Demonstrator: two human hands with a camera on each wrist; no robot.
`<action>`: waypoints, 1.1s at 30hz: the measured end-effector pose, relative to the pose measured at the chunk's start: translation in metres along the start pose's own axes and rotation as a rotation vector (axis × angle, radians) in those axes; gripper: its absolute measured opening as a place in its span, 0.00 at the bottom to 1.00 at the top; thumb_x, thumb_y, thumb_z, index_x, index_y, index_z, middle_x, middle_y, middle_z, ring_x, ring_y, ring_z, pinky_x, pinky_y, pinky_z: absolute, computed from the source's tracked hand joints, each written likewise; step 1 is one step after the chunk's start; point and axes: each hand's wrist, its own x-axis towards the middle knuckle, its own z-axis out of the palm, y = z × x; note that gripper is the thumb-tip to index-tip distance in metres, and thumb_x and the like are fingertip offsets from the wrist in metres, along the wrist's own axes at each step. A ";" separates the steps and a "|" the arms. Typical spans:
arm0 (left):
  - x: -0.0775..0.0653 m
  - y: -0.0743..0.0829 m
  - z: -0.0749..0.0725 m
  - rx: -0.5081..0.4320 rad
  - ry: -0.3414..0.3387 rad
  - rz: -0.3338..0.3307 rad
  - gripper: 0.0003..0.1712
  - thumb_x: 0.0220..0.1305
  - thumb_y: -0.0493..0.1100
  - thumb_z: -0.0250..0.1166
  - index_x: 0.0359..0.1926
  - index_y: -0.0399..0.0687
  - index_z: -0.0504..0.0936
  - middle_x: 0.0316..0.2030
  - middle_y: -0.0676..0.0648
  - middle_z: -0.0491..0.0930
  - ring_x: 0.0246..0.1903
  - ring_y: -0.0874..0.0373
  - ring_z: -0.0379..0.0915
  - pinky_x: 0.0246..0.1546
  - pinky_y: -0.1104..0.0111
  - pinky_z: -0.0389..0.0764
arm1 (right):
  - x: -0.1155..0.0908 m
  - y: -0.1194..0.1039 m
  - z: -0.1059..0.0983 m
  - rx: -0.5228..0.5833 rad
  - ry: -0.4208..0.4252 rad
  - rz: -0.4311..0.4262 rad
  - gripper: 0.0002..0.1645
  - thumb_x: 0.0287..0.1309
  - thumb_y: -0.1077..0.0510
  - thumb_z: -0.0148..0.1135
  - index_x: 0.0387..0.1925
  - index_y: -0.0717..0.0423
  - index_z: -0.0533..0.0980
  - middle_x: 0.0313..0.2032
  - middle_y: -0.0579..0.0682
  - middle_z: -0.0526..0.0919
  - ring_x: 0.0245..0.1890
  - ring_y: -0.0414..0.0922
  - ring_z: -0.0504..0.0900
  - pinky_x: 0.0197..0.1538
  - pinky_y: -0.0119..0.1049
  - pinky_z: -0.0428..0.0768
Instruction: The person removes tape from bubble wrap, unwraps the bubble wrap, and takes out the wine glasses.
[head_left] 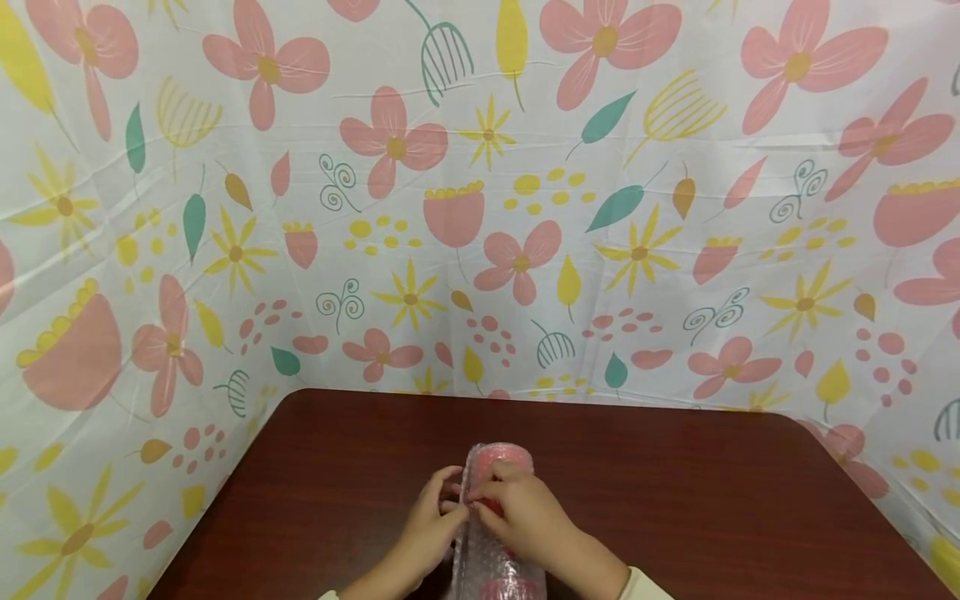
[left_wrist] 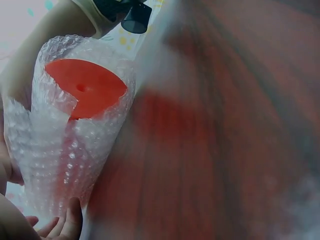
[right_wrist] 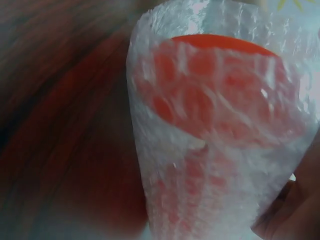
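Observation:
A roll of bubble wrap (head_left: pixel 506 567) lies on the table, wrapped around a red object. Through one end of the wrap, the object shows a flat, round red face (left_wrist: pixel 87 87); the rest is blurred by the bubbles, so its kind is unclear. At the wrap's left edge, my left hand (head_left: pixel 429 525) pinches the sheet between thumb and fingers. My right hand (head_left: pixel 531 515) reaches over the bundle and grips the same edge with bent fingers. In the right wrist view, the bubble layer (right_wrist: pixel 220 100) covers most of the red face.
The dark brown wooden table (head_left: pixel 675 492) extends on both sides of the bundle. A white cloth (head_left: pixel 480 250) printed with pink, yellow and green flowers hangs behind the table and on the left. A small dark device (left_wrist: pixel 136 17) sits by the right sleeve.

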 end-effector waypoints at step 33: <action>-0.007 0.015 -0.021 1.092 -0.024 0.637 0.14 0.57 0.33 0.68 0.45 0.44 0.88 0.51 0.51 0.82 0.66 0.48 0.72 0.67 0.48 0.71 | -0.003 0.006 -0.004 -0.062 -0.030 -0.095 0.14 0.64 0.63 0.62 0.48 0.51 0.86 0.58 0.48 0.85 0.65 0.49 0.77 0.68 0.55 0.71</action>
